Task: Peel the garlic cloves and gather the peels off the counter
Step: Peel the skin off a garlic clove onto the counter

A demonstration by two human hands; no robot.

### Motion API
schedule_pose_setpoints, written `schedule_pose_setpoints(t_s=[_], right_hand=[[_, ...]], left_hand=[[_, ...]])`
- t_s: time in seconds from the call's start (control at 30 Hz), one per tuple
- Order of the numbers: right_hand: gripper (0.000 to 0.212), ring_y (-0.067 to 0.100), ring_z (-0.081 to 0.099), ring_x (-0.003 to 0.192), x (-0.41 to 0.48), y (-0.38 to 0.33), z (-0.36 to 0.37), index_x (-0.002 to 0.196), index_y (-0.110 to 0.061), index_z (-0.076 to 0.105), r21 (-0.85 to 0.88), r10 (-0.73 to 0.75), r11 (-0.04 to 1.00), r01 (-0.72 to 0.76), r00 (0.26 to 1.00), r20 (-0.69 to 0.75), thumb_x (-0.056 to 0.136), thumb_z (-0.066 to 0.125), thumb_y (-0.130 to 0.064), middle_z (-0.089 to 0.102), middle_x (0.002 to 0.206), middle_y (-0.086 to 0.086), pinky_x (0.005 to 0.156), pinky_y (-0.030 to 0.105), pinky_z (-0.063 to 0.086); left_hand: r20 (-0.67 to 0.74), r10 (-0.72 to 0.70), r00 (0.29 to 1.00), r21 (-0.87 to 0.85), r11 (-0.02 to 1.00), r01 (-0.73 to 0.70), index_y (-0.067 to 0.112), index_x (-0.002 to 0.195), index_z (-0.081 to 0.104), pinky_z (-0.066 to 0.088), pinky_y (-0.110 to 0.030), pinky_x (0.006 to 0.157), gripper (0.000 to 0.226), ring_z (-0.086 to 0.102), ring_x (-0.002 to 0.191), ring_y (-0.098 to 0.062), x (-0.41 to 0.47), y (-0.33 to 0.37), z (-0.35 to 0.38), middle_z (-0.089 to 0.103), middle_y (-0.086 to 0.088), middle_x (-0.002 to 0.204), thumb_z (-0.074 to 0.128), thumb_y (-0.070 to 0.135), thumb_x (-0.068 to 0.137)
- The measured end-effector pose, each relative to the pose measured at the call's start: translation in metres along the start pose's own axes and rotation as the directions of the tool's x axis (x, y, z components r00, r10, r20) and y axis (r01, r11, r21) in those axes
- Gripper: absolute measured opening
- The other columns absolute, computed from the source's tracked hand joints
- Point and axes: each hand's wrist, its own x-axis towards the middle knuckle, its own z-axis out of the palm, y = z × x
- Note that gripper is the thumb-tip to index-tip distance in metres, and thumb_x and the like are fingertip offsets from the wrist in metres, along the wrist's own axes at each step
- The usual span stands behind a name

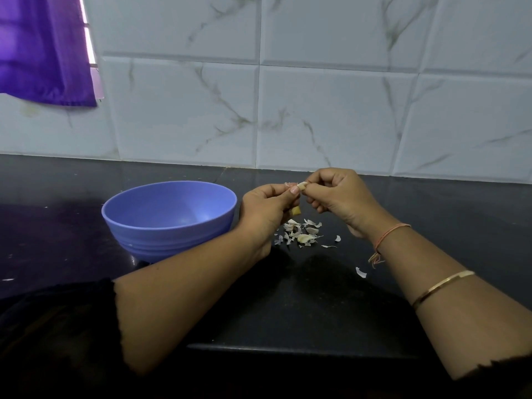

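— From where does the single view look?

— From the person's head (the lens is wide, so the tile lines bow toward the edges). It faces forward and down, straight at the tiled wall (316, 96), which fills the upper half.

— How near is it?

— Near. Both forearms (187, 286) reach in from the bottom corners and take up much of the lower frame. The left grip (267, 203) and right grip (342, 197) meet on a garlic clove (302, 185) a little right of centre, above the dark counter (431, 226).

— What marks the edges?

— A blue bowl (161, 234) left of centre, a purple curtain (43, 53) in the top left corner.
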Motion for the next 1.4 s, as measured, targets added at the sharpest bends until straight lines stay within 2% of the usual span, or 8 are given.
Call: schedule_pose_setpoints(t_s=[0.23, 0.37, 0.6, 0.97, 1.1, 1.23, 1.3, 1.4], right_hand=[[0.015, 0.008, 0.046, 0.051, 0.0003, -0.0010, -0.0008, 0.065, -0.008, 0.059, -0.012, 0.005, 1.000, -0.004, 1.000, 0.020, 0.080, 0.060, -0.004, 0.053, 0.057, 0.003, 0.045, 0.013, 0.038], [0.016, 0.007, 0.046, 0.051, 0.0006, -0.0011, -0.0003, 0.065, -0.008, 0.059, 0.000, 0.013, 1.000, -0.013, 0.999, 0.030, 0.080, 0.057, -0.004, 0.054, 0.061, 0.006, 0.046, 0.013, 0.038], [0.019, 0.008, 0.045, 0.051, -0.0006, -0.0043, 0.0011, 0.068, -0.008, 0.060, 0.107, 0.073, 0.991, -0.078, 0.996, 0.045, 0.083, 0.052, -0.002, 0.053, 0.061, 0.006, 0.047, 0.015, 0.038], [0.020, 0.008, 0.043, 0.049, 0.0000, -0.0011, -0.0026, 0.062, -0.013, 0.058, 0.011, 0.157, 0.987, -0.158, 0.987, 0.037, 0.082, 0.058, -0.008, 0.052, 0.055, 0.000, 0.045, 0.016, 0.037], [0.014, 0.010, 0.044, 0.051, -0.0009, -0.0013, -0.0025, 0.070, -0.009, 0.060, 0.054, 0.215, 0.974, -0.219, 0.974, 0.077, 0.084, 0.059, -0.007, 0.054, 0.060, 0.004, 0.047, 0.017, 0.039], [0.009, 0.015, 0.055, 0.068, -0.0011, -0.0022, -0.0043, 0.090, -0.004, 0.063, 0.173, 0.247, 0.948, -0.268, 0.960, 0.133, 0.084, 0.058, 0.000, 0.062, 0.083, 0.012, 0.060, 0.025, 0.049], [0.015, 0.016, 0.058, 0.074, -0.0005, -0.0031, -0.0051, 0.090, -0.008, 0.062, 0.193, 0.224, 0.952, -0.239, 0.970, 0.098, 0.085, 0.055, 0.004, 0.062, 0.087, 0.010, 0.064, 0.026, 0.053], [0.019, 0.011, 0.056, 0.061, -0.0011, -0.0055, -0.0067, 0.079, -0.008, 0.061, 0.197, 0.178, 0.964, -0.177, 0.984, 0.016, 0.085, 0.051, 0.007, 0.059, 0.072, 0.005, 0.059, 0.023, 0.052]], left_hand=[[0.001, -0.026, 1.000, -0.005, 1.000, 0.026, 0.009, 0.078, 0.064, 0.053, -0.019, 0.065, 0.012, 0.056, 0.063, -0.008, 0.0009, -0.0007, 0.0004, 0.059, -0.002, 0.067, 0.059, 0.006, 0.088], [0.005, -0.049, 0.999, -0.033, 0.998, 0.049, 0.008, 0.076, 0.062, 0.052, -0.015, 0.058, 0.013, 0.054, 0.054, -0.004, 0.0005, 0.0002, 0.0018, 0.057, -0.002, 0.065, 0.057, 0.005, 0.089], [0.018, -0.101, 0.995, -0.126, 0.987, 0.103, 0.006, 0.074, 0.063, 0.053, -0.015, 0.058, 0.016, 0.051, 0.055, -0.005, 0.0012, 0.0010, 0.0020, 0.056, -0.001, 0.060, 0.058, 0.008, 0.089], [0.077, -0.140, 0.987, -0.164, 0.975, 0.151, 0.008, 0.079, 0.064, 0.053, -0.014, 0.058, 0.010, 0.056, 0.048, 0.000, 0.0004, 0.0003, 0.0021, 0.059, 0.003, 0.059, 0.059, 0.009, 0.088], [0.062, -0.146, 0.987, -0.197, 0.968, 0.155, 0.008, 0.080, 0.063, 0.053, -0.013, 0.055, 0.009, 0.058, 0.048, 0.001, 0.0003, 0.0007, 0.0012, 0.061, 0.004, 0.055, 0.059, 0.008, 0.088], [0.050, -0.142, 0.989, -0.221, 0.964, 0.149, 0.009, 0.086, 0.061, 0.054, -0.015, 0.054, 0.004, 0.061, 0.051, -0.001, 0.0020, 0.0000, -0.0013, 0.066, 0.004, 0.058, 0.058, 0.008, 0.088], [0.056, -0.134, 0.989, -0.223, 0.964, 0.143, 0.010, 0.086, 0.060, 0.054, -0.016, 0.056, 0.005, 0.061, 0.053, -0.001, 0.0023, -0.0001, -0.0015, 0.066, 0.004, 0.061, 0.057, 0.008, 0.089], [0.049, -0.129, 0.990, -0.200, 0.970, 0.136, 0.009, 0.082, 0.061, 0.054, -0.016, 0.060, 0.009, 0.059, 0.053, 0.000, 0.0025, -0.0006, -0.0004, 0.065, 0.007, 0.059, 0.057, 0.010, 0.090]])
